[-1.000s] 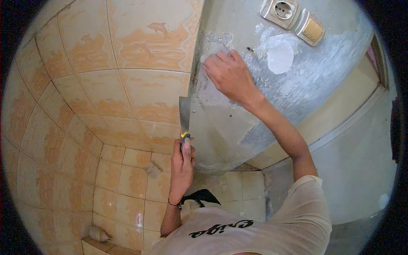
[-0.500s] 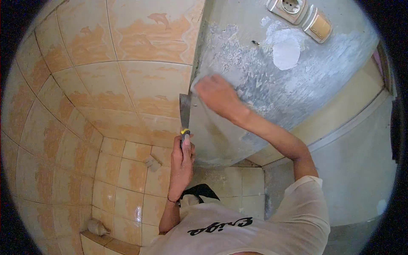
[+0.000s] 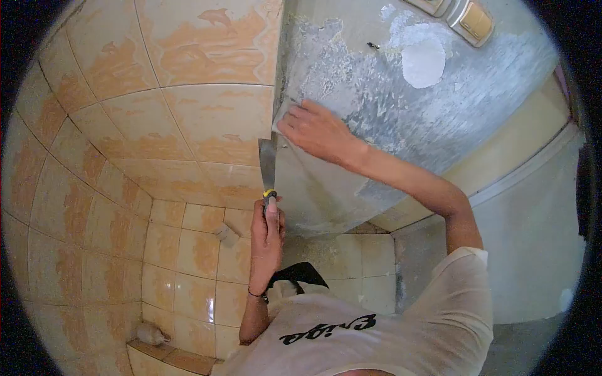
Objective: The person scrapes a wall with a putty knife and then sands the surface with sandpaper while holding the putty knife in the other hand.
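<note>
Scraper blade (image 3: pixel 267 161) looks metal, wall (image 3: pixel 401 128) rough & matt w/ smooth patch (image 3: pixel 423 64), flr tiles (image 3: pixel 198 254) glossy

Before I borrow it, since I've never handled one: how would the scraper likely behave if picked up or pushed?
The scraper would probably flex slightly near its tip, since its flared grey blade looks thin. It's likely light for its length: the left grip holds it alone. Rolling seems unlikely, given that broad, flat blade.

Floor (image 3: pixel 197 254) is cream-and-orange tile, kinda shiny in spots, with a small pale piece (image 3: pixel 226 235) lying on it. Whitish lump (image 3: pixel 149 333) sits by the ledge (image 3: pixel 179 359).
</note>
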